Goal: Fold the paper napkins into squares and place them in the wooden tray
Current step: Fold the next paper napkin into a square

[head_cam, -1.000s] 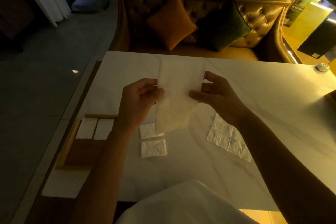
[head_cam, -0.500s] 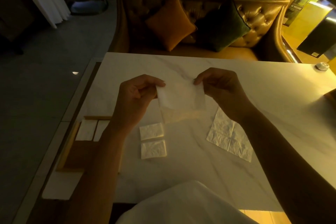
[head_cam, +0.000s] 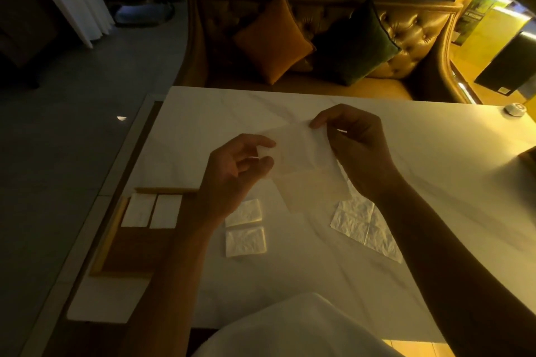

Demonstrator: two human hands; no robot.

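Over the marble table, with the wooden tray waiting at lower left, I'm holding the napkin lifted mid-frame. My left hand is pinching its left edge and my right hand its upper right corner, stretching it flat so the next fold lines up.

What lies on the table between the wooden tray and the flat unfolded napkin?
A far folded square and a near folded square, head view.
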